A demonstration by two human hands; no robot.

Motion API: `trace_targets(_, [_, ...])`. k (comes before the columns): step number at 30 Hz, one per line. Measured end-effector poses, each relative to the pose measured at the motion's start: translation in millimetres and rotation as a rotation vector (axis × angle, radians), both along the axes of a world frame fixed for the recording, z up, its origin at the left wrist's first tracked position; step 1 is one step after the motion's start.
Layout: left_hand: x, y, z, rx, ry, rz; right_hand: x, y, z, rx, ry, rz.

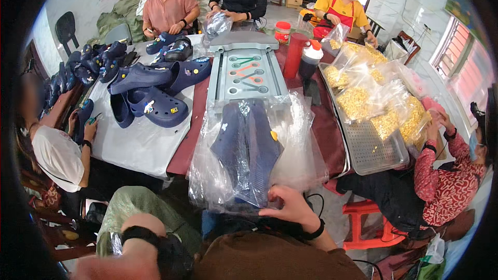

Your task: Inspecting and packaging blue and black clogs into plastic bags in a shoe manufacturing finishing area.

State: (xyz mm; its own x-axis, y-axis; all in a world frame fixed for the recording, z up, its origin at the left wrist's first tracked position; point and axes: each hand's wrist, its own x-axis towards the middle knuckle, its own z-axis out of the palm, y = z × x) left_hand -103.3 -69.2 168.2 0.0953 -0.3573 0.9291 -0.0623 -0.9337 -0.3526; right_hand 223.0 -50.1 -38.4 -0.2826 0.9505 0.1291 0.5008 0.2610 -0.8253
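A pair of navy clogs (241,150) lies inside a clear plastic bag (298,145) in front of me, with a yellow and a white charm showing. My right hand (290,205) is at the near edge of this bag, thumb and forefinger curved and apart. Beyond the bag, a grey plastic frame (220,80) with green, orange and grey loops stands on the table. Low at the left, my left hand (146,222) is beside a green cloth-like bundle (127,202); its fingers are hidden and the near part of the arm is blurred.
Loose navy clogs (161,103) are piled on white sheeting at left. A metal tray (373,150) with bags of yellow pieces (355,101) stands at right. A red cylinder (294,54) and a dark bottle (310,57) are between. Several people sit around; a red stool (363,223) is nearby.
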Motion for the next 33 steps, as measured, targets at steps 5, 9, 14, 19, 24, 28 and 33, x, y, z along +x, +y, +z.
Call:
trace_targets(5, [34.6, 45.5, -72.3, -1.127, 0.434, 0.664, 1.7, -3.9, 6.9, 0.004, 0.078, -0.056])
trace_targets(9, [54.9, 56.8, -136.0, -1.312, 0.781, 0.573, -6.1, -4.2, 7.5, 0.108, 0.069, -0.091])
trace_targets(14, [74.9, 55.3, -188.3, -1.230, 0.799, 0.630, -11.8, -2.0, 8.5, 0.142, 0.042, -0.049])
trace_targets(19, [78.7, 51.4, -208.6, -1.193, 0.633, 0.594, -13.4, -5.9, 6.9, 0.155, -0.077, -0.018])
trace_targets(24, [76.5, 47.0, -212.1, -1.240, 0.626, 0.590, -14.1, -4.5, -0.9, 0.267, -0.013, -0.019])
trace_targets(28, [76.2, 44.9, -215.3, -1.278, 0.655, 0.579, -13.3, -4.0, -5.4, 0.254, 0.039, -0.010])
trace_targets(33, [77.8, 42.4, -215.5, -1.269, 0.653, 0.634, -14.0, -7.1, 0.8, 0.131, 0.029, -0.008])
